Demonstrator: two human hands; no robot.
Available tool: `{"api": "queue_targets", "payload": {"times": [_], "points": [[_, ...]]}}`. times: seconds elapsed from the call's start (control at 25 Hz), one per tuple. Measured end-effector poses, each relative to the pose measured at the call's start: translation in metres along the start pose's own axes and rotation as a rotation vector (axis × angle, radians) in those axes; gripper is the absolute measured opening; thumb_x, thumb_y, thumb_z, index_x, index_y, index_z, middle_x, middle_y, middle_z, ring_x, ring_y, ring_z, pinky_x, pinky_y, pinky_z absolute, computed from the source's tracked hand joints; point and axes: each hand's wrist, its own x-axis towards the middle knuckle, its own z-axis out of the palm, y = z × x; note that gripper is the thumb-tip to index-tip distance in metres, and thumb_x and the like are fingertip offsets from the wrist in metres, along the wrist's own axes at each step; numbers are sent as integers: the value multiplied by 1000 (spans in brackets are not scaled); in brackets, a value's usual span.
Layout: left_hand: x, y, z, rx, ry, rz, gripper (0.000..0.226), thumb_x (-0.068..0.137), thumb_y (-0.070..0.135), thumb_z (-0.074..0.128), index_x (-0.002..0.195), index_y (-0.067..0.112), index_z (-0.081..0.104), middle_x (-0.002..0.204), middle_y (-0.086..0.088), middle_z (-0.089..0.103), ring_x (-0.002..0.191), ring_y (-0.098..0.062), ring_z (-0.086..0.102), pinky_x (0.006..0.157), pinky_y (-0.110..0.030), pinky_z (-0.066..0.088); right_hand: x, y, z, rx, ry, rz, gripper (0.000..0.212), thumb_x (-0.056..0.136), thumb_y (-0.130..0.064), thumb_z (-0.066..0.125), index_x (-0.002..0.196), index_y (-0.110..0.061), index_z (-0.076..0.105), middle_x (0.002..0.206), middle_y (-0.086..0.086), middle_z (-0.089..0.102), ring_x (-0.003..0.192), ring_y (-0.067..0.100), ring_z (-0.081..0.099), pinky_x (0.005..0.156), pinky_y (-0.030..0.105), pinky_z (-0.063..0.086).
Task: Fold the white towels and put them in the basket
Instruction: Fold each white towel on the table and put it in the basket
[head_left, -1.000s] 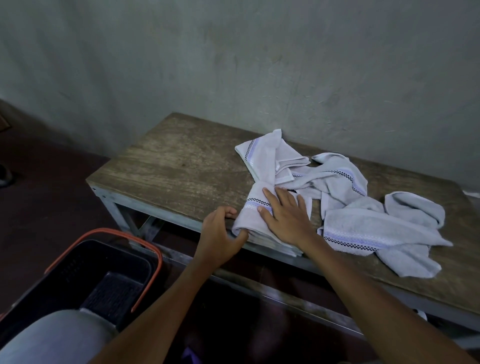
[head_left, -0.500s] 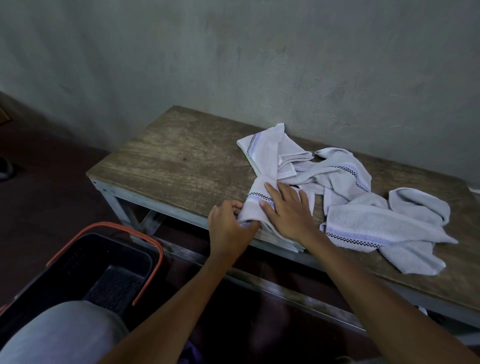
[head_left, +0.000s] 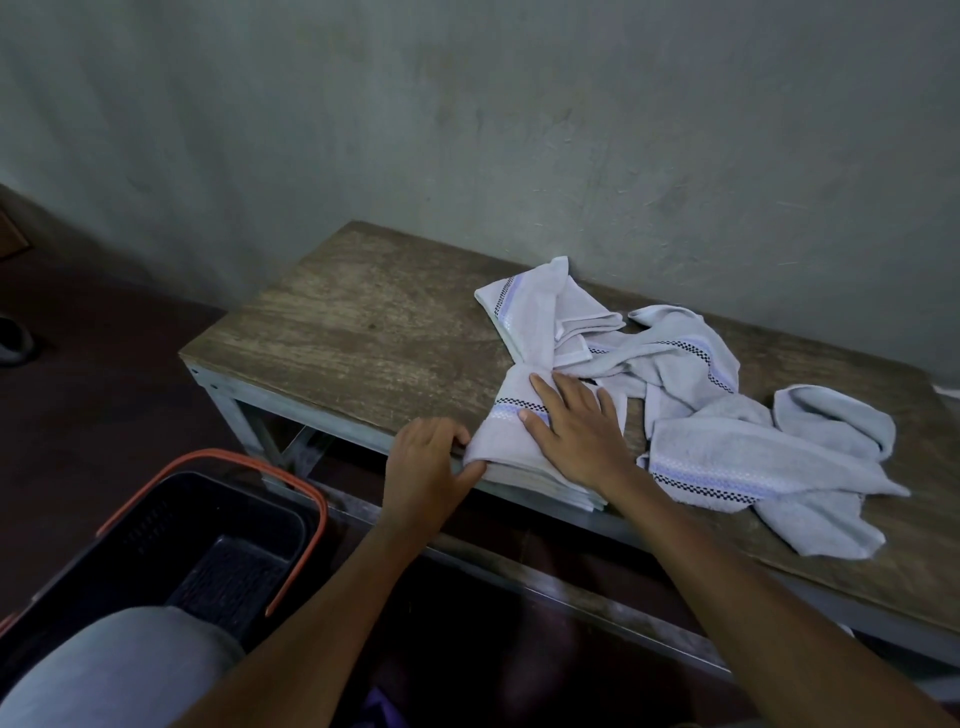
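Note:
A folded white towel (head_left: 506, 441) with a blue and black checked stripe lies at the front edge of the wooden table (head_left: 363, 332). My right hand (head_left: 576, 431) rests flat on top of it, fingers spread. My left hand (head_left: 423, 467) grips the towel's left end at the table edge, thumb under the fold. Behind and to the right, loose white towels (head_left: 737, 436) lie crumpled on the table. The black basket (head_left: 208, 551) with an orange handle stands on the floor at lower left and looks empty.
A grey plaster wall (head_left: 519, 130) runs right behind the table. The table has a metal frame with a lower rail (head_left: 571, 582). My knee in grey cloth (head_left: 104, 670) overlaps the basket's near side. Dark reddish floor lies to the left.
My left hand closed in on the towel's left end and stays gripping it. My right hand keeps pressing the towel. The view shifted slightly.

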Motion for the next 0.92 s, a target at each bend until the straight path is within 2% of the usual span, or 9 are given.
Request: {"api": "queue_targets", "payload": {"times": [0.12, 0.28, 0.36, 0.44, 0.56, 0.64, 0.72, 0.84, 0.92], "points": [[-5, -10, -4, -65, -26, 72, 29, 70, 40, 56, 85, 15, 58, 83, 4, 59, 82, -14, 55, 76, -28, 45, -1, 0, -2, -6, -44, -14, 58, 95, -58, 16, 148, -38, 6, 159, -2, 7, 146, 15, 2, 118, 46, -1], [3, 3, -15, -236, -16, 172, 47, 76, 29, 49, 115, 3, 55, 115, -7, 59, 110, -12, 51, 97, -23, 40, 0, -1, -5, -5, -92, -30, 55, 97, -54, 13, 149, -39, 1, 160, -1, 2, 147, 15, -3, 118, 44, -4], [15, 15, -10, -98, -115, 272, 60, 83, 27, 34, 137, 3, 41, 143, -8, 44, 134, -14, 37, 111, -27, 26, 1, 1, -7, 14, -99, -46, 54, 98, -50, 14, 149, -37, 1, 160, -1, 2, 147, 14, -2, 117, 42, -3], [16, 17, 3, 119, -273, 308, 66, 86, 33, 17, 148, 11, 23, 155, -2, 22, 144, -14, 19, 116, -41, 18, 2, 5, -7, 28, -117, -74, 54, 100, -46, 17, 150, -34, 2, 160, -1, 1, 147, 12, -2, 117, 39, -2], [12, 11, 11, 224, -363, 215, 74, 81, 42, 6, 148, 15, 21, 157, -1, 19, 146, -17, 11, 116, -52, 11, 1, 7, -11, 153, -97, -126, 53, 101, -40, 24, 150, -24, 13, 159, 1, 11, 147, 14, 5, 118, 38, 2], [25, 18, 7, 153, -320, 196, 74, 81, 44, 8, 144, 13, 33, 154, -1, 27, 146, -18, 12, 117, -51, 6, -5, 7, -19, 309, 47, -134, 49, 100, -34, 33, 144, -14, 32, 150, 6, 35, 141, 20, 27, 116, 39, 17], [49, 26, 6, 143, -336, 297, 70, 84, 45, 10, 143, 16, 35, 154, 2, 26, 145, -13, 11, 117, -45, 4, -15, 10, -24, 198, 221, -98, 45, 94, -37, 35, 130, -12, 48, 131, 6, 54, 126, 24, 45, 105, 41, 31], [75, 24, 9, 229, -560, 386, 73, 82, 51, 6, 147, 24, 25, 157, 8, 17, 145, -7, 8, 115, -39, 10, -35, 15, -23, -75, 71, -58, 75, 80, -59, 11, 136, -19, 41, 141, 4, 44, 135, 22, 35, 111, 47, 21], [73, 19, 9, 269, -547, 371, 75, 79, 55, 8, 144, 27, 32, 154, 7, 28, 143, -9, 20, 110, -38, 20, -37, 20, -22, -126, -73, -74, 83, 77, -66, 2, 146, -26, 25, 156, 0, 22, 144, 17, 17, 115, 46, 9]]}}
